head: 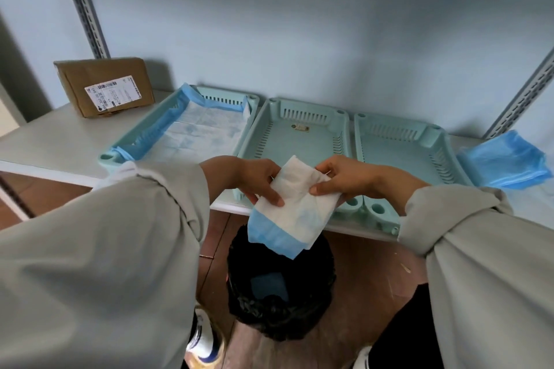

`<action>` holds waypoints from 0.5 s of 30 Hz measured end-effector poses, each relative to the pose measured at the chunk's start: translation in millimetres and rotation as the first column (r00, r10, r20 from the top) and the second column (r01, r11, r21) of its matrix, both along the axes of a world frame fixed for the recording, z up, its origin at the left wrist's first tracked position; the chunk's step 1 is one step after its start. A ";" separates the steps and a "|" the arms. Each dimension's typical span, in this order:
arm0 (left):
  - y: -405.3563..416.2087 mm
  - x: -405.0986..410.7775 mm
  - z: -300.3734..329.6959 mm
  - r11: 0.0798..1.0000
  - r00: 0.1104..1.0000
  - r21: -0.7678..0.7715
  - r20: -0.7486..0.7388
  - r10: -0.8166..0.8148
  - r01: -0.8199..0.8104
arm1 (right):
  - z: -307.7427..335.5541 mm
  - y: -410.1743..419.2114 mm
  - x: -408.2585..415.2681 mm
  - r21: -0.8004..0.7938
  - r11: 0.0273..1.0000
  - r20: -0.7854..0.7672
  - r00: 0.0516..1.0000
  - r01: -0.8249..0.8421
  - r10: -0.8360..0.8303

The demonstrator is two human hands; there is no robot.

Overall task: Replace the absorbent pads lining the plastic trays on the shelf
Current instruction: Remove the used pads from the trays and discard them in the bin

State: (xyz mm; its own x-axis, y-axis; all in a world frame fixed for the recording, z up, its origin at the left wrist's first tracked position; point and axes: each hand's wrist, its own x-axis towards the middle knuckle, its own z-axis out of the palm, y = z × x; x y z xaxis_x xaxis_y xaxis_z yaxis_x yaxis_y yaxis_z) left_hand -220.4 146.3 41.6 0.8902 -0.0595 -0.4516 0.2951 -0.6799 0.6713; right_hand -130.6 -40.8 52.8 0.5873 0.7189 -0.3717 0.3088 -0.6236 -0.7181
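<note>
Both hands are pinching a crumpled, quilted white absorbent pad [295, 204] with a blue plastic border, the left hand [257, 180] at its left edge and the right hand [344, 178] at its right, over a black-lined bin [278, 287]. Behind them, the slotted middle tray [299, 135] and right tray [398, 144] are lying bare, while the left tray [144, 135] is lined.

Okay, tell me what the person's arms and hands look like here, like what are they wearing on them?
Both arms wear loose, light grey long sleeves that gather into a cuff near the wrist. The left hand and right hand are bare: no gloves, and no rings, watch or bracelet show in this view.
</note>
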 end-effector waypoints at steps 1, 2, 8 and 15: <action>-0.6 -1.4 -5.3 1.000 1.000 0.021 -0.009 -0.008 0.008 | -3.4 0.2 -2.3 -0.019 1.000 0.017 1.000 -0.011 0.011; -1.2 -2.7 -12.2 0.999 1.000 0.041 -0.020 -0.014 0.015 | -9.2 0.5 -5.2 -0.037 0.999 0.035 0.999 -0.018 0.019; 3.5 0.1 -66.7 0.970 0.982 0.223 -0.182 -0.051 0.092 | -57.0 9.8 -19.4 -0.187 0.979 0.266 0.955 -0.083 0.132; 11.3 6.3 -128.2 0.973 0.960 0.213 -0.278 -0.030 0.092 | -134.9 25.8 -34.6 -0.327 0.944 0.395 0.902 -0.039 0.174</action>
